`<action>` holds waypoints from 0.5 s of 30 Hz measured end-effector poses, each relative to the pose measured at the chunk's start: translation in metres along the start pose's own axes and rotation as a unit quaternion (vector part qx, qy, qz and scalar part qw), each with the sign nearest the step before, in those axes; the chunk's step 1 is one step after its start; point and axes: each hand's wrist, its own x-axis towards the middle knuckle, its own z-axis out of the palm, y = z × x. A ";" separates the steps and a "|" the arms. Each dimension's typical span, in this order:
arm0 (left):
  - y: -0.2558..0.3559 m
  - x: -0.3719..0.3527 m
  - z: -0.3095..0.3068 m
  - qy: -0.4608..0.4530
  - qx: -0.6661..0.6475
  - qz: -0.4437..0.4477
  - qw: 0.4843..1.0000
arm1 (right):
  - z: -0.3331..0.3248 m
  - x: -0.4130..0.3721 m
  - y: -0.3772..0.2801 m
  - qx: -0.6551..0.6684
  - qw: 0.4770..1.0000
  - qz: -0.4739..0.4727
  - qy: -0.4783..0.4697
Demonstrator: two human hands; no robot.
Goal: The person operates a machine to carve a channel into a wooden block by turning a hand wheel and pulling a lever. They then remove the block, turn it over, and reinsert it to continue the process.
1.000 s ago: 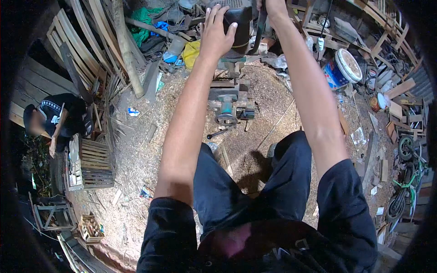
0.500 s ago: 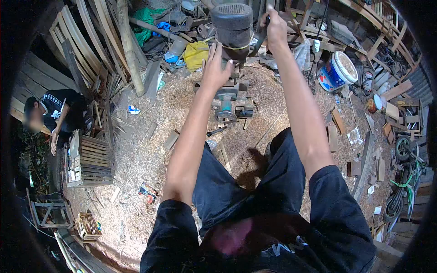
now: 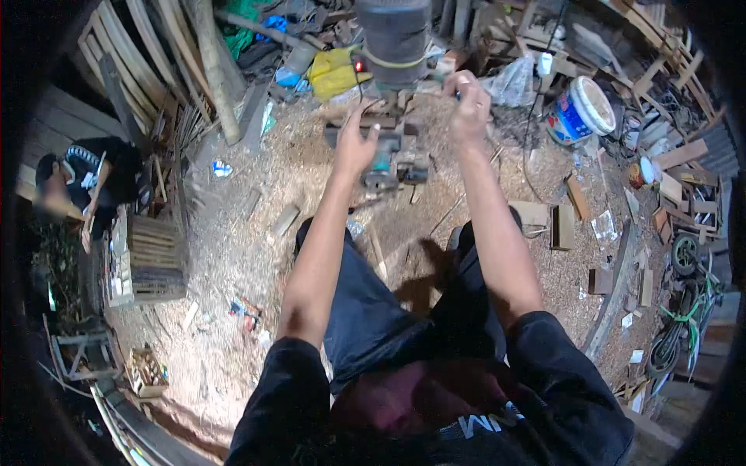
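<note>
The dark motor housing (image 3: 395, 35) of a standing machine is at the top centre, with a yellowish band round it. Below it sits a machine vise (image 3: 381, 161) with a green part. My left hand (image 3: 357, 140) is just left of the vise in the picture, its fingers apart and nothing seen in them. To the right of the machine, my right hand (image 3: 468, 109) is closed with fingers curled. A small dark bit shows at its fingers, too blurred to name.
A co-worker (image 3: 93, 182) crouches at the far left by a slatted crate (image 3: 155, 256). A white and blue bucket (image 3: 579, 113) stands at the right. Wood blocks (image 3: 562, 227) and a motorbike (image 3: 684, 311) lie farther right. Sawdust covers the ground.
Both hands have come down, and my left hand is off the motor housing. My right hand has moved lower, still closed. The view has shifted a little.
</note>
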 end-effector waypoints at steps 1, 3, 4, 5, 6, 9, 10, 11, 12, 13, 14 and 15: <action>-0.011 -0.007 0.003 0.008 0.011 0.002 1.000 | 0.000 -0.013 0.003 0.007 1.000 -0.013 -0.005; -0.033 -0.012 0.015 0.027 0.023 0.017 0.999 | -0.007 -0.025 0.010 0.016 0.998 -0.052 -0.012; -0.032 -0.017 0.015 0.021 0.037 -0.008 0.999 | -0.014 -0.040 0.030 0.043 0.997 -0.053 -0.032; -0.040 -0.017 0.017 0.020 0.035 0.006 0.999 | -0.019 -0.054 0.040 0.047 0.996 -0.073 -0.037; -0.056 -0.023 0.020 0.018 0.033 0.016 0.999 | -0.024 -0.071 0.045 0.051 0.994 -0.090 -0.043; -0.074 -0.024 0.023 0.025 0.035 0.013 0.999 | -0.029 -0.081 0.048 0.041 0.993 -0.088 -0.070; -0.076 -0.024 0.022 0.028 0.036 0.005 0.999 | -0.032 -0.079 0.046 0.033 0.993 -0.077 -0.081; -0.078 -0.023 0.018 0.004 0.037 -0.008 0.999 | -0.035 -0.072 0.045 -0.015 0.994 -0.043 -0.103; -0.079 -0.027 0.016 -0.021 0.036 -0.022 0.999 | -0.040 -0.064 0.042 -0.063 0.990 -0.009 -0.124; -0.080 -0.029 0.016 -0.046 0.034 -0.035 0.998 | -0.043 -0.056 0.039 -0.114 0.983 0.026 -0.144; -0.081 -0.030 0.018 -0.068 0.055 -0.052 0.995 | -0.035 -0.033 -0.009 -0.242 0.925 0.184 -0.228; -0.090 -0.035 0.025 -0.103 0.081 -0.049 0.990 | -0.025 -0.025 -0.016 -0.312 0.912 0.137 -0.231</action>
